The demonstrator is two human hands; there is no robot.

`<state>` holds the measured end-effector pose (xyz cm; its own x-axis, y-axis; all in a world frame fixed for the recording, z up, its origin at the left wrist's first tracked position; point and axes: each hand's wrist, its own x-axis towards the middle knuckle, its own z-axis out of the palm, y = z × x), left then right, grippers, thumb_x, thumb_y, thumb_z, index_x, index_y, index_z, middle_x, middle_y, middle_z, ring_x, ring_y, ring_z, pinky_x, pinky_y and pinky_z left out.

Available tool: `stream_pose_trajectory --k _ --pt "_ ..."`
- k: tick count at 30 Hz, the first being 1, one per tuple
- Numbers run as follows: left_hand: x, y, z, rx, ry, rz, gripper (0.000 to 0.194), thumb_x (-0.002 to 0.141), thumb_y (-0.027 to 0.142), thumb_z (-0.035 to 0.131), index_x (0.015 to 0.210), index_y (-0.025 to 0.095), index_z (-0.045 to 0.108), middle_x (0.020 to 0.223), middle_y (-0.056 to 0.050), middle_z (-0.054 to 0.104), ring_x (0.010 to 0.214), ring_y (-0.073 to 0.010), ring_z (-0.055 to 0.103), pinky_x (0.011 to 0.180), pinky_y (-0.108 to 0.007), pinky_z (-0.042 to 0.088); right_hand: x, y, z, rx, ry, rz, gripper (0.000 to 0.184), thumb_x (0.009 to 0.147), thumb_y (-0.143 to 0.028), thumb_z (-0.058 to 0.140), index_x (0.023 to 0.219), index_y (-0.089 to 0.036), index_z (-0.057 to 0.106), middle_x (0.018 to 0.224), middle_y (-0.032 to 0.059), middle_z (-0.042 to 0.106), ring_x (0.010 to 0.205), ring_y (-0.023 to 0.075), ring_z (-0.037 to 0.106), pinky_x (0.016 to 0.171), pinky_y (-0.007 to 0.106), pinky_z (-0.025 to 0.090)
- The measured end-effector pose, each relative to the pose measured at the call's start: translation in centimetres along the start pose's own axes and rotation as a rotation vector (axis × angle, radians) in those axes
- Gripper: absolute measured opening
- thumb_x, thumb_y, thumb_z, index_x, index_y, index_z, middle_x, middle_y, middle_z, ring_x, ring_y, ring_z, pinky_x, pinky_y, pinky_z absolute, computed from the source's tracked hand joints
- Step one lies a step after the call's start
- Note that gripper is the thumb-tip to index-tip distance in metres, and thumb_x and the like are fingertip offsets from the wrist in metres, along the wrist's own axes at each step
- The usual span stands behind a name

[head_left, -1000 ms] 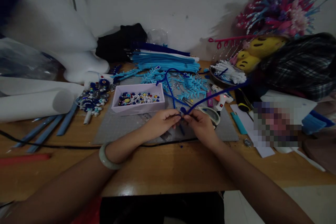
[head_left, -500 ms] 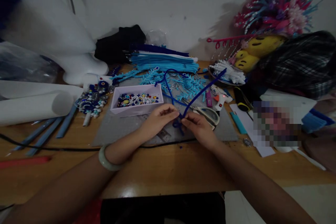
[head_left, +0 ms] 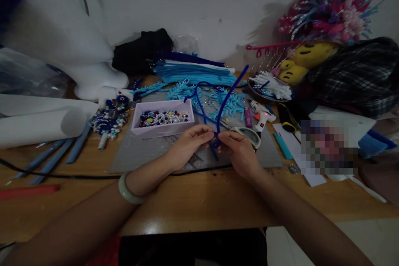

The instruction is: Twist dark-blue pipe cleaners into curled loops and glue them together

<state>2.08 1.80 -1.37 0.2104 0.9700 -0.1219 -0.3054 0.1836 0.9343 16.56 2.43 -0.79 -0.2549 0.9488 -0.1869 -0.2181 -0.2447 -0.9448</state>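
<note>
Over a grey mat (head_left: 134,153) at the table's middle, my left hand (head_left: 188,143) and my right hand (head_left: 238,151) pinch a dark blue pipe cleaner (head_left: 229,93) where it twists between their fingertips. One long end rises up and to the right toward the wall, another loops back over the light blue pieces. A pale bangle (head_left: 127,189) sits on my left wrist. Both hands are closed on the stem.
A lilac tray (head_left: 162,129) of beads stands just behind my left hand. Scissors (head_left: 247,135), a glue gun (head_left: 260,118) and a lighter (head_left: 283,145) lie to the right. Light blue pipe-cleaner shapes (head_left: 218,99) and stacked stems (head_left: 196,72) lie behind. White rolls (head_left: 40,124) lie left. A black cable (head_left: 62,174) crosses the table.
The long free end of the dark blue pipe cleaner has swung from low on the right up to steeply upright. Both hands stayed at the twist, turning it.
</note>
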Motion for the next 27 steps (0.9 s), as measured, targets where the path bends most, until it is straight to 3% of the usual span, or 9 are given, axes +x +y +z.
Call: stream_pose_trajectory --k 8,14,21,27 --pt "-0.36 0.80 0.15 0.296 -0.042 0.143 0.012 0.074 0.030 0.056 0.070 0.019 0.060 0.062 0.003 0.051 0.062 -0.0099 0.046 0.061 -0.022 0.036 -0.47 -0.05 0.51 0.068 0.092 -0.004 0.011 0.060 -0.028 0.067 0.057 -0.018 0.063 0.053 -0.0026 0.056 0.047 0.0078 0.045 0.048 0.022 0.039" --pt "-0.49 0.36 0.29 0.223 -0.016 0.016 0.014 0.073 0.034 0.056 0.073 0.020 0.059 0.060 0.003 0.050 0.059 -0.0100 0.044 0.053 -0.021 0.034 -0.31 -0.17 0.22 0.033 0.075 0.000 0.013 0.062 -0.030 0.065 0.059 -0.018 0.062 0.056 -0.0023 0.057 0.047 0.0078 0.046 0.048 0.022 0.039" --pt "0.19 -0.15 0.29 -0.027 -0.001 -0.046 0.023 0.071 0.036 0.056 0.060 0.017 0.055 0.058 0.003 0.047 0.056 -0.0083 0.042 0.054 -0.021 0.033 0.15 0.25 -0.20 -0.114 0.023 -0.058 0.013 0.064 -0.031 0.065 0.061 -0.018 0.063 0.055 -0.0024 0.056 0.049 0.0084 0.048 0.049 0.022 0.040" --pt "0.03 -0.15 0.02 0.103 -0.025 -0.051 0.024 0.072 0.039 0.055 0.062 0.017 0.053 0.056 0.004 0.044 0.052 -0.0079 0.039 0.048 -0.020 0.029 0.08 0.12 -0.18 -0.207 0.023 -0.069 0.014 0.067 -0.031 0.062 0.061 -0.018 0.062 0.052 -0.0029 0.055 0.048 0.0086 0.048 0.049 0.022 0.039"
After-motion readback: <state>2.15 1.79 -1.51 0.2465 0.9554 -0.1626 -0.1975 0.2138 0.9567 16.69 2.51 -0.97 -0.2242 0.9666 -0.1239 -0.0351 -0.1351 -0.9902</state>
